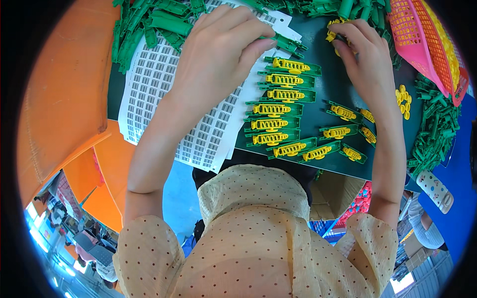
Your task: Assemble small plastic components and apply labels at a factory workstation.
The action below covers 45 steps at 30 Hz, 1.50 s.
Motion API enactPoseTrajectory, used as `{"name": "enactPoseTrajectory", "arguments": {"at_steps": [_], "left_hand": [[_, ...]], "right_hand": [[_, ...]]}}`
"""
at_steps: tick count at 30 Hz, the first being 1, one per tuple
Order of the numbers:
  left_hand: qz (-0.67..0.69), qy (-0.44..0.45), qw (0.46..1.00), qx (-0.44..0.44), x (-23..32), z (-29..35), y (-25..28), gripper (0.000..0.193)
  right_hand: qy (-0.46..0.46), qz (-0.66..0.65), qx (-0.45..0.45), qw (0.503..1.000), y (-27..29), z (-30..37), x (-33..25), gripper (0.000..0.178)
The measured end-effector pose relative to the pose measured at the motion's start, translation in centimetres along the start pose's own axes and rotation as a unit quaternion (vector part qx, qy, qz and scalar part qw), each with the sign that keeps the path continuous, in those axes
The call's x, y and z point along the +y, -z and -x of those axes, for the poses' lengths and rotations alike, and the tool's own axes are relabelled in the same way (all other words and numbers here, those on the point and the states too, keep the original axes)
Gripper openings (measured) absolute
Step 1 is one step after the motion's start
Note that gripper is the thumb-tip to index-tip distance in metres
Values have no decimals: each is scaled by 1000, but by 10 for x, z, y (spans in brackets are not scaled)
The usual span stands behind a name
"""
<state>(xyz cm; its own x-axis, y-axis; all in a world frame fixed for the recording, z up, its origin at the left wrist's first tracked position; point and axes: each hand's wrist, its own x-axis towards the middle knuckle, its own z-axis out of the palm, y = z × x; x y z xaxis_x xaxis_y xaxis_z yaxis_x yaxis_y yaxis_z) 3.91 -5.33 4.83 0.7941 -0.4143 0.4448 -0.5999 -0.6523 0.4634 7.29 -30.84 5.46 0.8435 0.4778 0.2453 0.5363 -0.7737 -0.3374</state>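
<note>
My left hand (pixel 221 47) is over a white sheet (pixel 164 82) printed with small dark marks. Its thumb and index finger close on the end of a green plastic part (pixel 290 45). At the far right, my right hand (pixel 366 57) pinches a small yellow plastic part (pixel 334 33) between thumb and fingers; the fingertips partly cover it. Between my hands runs a column of green holders with ladder-like yellow inserts (pixel 285 80). Shorter green-and-yellow pieces (pixel 338 132) lie nearer the table's front edge, some beside my right forearm.
Loose green parts (pixel 164 22) heap at the back left, with more (pixel 432 131) at the right. Several yellow pieces (pixel 403 102) lie beside a pink basket (pixel 415 42). A spotted pale case (pixel 435 191) sits on a blue surface. Orange panels (pixel 64 94) stand left; a cardboard box (pixel 335 196) is below.
</note>
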Motion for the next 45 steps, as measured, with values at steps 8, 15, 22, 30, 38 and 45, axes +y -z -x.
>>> {"name": "enactPoseTrajectory", "arguments": {"at_steps": [8, 15, 22, 30, 38, 45], "left_hand": [[60, 38, 997, -2, 5, 2, 3, 11], [99, 65, 993, 13, 2, 5, 2, 11], [183, 119, 976, -3, 12, 3, -3, 20], [224, 158, 959, -78, 14, 4, 3, 21], [280, 153, 940, -118, 13, 4, 4, 24], [195, 286, 937, 44, 11, -9, 26, 16]], "right_hand": [[79, 80, 20, 993, -6, -8, -6, 15], [3, 21, -7, 1000, -4, -4, -19, 21], [-126, -345, -8, 930, 15, -8, -60, 18], [8, -349, 104, 931, -5, -7, -62, 26], [222, 0, 45, 974, 13, -6, -44, 33], [87, -131, 91, 983, 11, -2, -29, 21]]}}
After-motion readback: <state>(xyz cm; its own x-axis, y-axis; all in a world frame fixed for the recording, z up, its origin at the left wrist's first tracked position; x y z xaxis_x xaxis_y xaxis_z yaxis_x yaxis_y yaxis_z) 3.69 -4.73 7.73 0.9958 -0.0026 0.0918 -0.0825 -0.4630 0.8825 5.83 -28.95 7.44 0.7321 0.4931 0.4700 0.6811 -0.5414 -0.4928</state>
